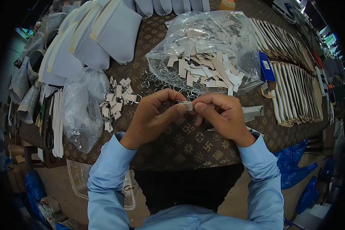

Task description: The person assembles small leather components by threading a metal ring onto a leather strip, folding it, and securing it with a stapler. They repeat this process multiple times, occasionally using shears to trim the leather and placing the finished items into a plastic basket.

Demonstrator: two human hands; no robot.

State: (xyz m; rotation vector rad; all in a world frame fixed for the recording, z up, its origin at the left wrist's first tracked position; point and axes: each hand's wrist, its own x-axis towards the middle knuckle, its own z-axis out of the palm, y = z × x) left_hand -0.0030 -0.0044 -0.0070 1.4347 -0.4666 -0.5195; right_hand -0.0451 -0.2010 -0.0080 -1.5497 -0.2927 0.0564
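The pale tab (188,106) sits between the fingertips of both hands, in front of the person and above the near half of the table. Its left end is pinched between thumb and forefinger of the left hand (153,115), while most of its small face stands out to the right of that thumb. At its right end come the thumb and forefinger of the right hand (224,115), bent close together; whether they pinch the tab or only touch its edge cannot be told. A bit of dark metal shows at the tab's upper left, too small to make out.

Just beyond the fingers lie metal rings (145,84), spread along the near edge of a clear plastic bag (157,60) that holds many loose strips (209,67). To the left of the hands is a heap of tabs with metal fittings (117,100), with a crumpled clear bag (80,115) beside it. Farther right stand a blue box (265,65) and rows of folded pieces (295,94), all on a brown patterned cloth (203,149).
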